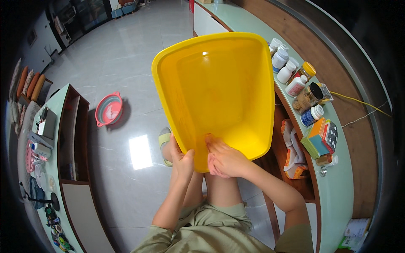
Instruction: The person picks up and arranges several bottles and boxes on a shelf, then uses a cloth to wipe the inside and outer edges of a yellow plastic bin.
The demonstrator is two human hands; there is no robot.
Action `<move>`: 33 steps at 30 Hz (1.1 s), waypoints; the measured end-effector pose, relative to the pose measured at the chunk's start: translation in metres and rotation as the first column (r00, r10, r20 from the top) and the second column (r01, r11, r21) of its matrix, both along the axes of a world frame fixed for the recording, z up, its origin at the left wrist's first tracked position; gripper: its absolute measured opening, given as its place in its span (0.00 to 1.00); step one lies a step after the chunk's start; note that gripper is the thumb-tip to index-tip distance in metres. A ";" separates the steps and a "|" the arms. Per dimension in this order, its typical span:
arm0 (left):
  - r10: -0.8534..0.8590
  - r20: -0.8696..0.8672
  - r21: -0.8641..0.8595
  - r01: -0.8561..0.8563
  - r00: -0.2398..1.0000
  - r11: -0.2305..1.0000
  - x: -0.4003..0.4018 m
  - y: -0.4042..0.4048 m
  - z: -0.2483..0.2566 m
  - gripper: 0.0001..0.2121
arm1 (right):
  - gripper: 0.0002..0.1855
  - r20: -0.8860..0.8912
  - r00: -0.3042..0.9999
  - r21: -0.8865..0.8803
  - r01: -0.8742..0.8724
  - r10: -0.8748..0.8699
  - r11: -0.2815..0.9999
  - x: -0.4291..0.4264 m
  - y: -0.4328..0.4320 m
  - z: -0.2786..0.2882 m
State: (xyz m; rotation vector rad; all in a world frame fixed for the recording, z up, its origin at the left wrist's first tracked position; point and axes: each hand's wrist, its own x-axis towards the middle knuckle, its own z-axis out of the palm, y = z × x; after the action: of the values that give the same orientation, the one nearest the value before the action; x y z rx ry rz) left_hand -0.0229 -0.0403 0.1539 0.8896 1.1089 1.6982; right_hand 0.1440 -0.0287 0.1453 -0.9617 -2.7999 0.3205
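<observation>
A large yellow plastic tub [215,85] is tilted with its open side towards me, its lower rim close above my knees. My left hand [182,158] grips the tub's lower left rim, thumb on the inside. Inside the lower end of the tub is my right hand [226,158], fingers stretched along the wall. It holds a pink cloth [215,167], bunched under the palm and hanging over the rim. The tub's inner walls look smooth, and nothing else lies in it.
A pink and grey basin [109,109] with a pale cloth inside stands on the tiled floor [139,79]. To my right, a glass-topped cabinet [335,189] carries several bottles [295,85] and boxes [319,136]. On the left is a glass-topped table [52,170] with small items.
</observation>
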 end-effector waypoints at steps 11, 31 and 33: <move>-0.162 -0.153 0.096 0.177 0.975 0.979 -0.017 0.019 0.003 0.33 | 0.26 0.020 0.960 -0.034 0.281 -0.280 0.959 0.044 -0.007 0.021; -0.341 -0.429 0.131 0.431 0.836 0.893 -0.050 0.079 0.095 0.34 | 0.23 0.109 0.918 -0.144 0.395 -0.382 0.908 0.004 -0.015 0.044; -0.355 -0.455 0.102 0.443 0.817 0.891 -0.054 0.086 0.106 0.35 | 0.17 0.124 0.931 -0.097 0.357 -0.344 0.929 0.000 -0.016 0.051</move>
State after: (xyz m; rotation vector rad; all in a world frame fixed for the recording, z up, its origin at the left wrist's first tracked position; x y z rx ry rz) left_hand -0.0770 0.0457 0.2598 1.5676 0.9365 1.3034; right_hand 0.1439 -0.0446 0.1964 -1.5206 -2.6480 0.3968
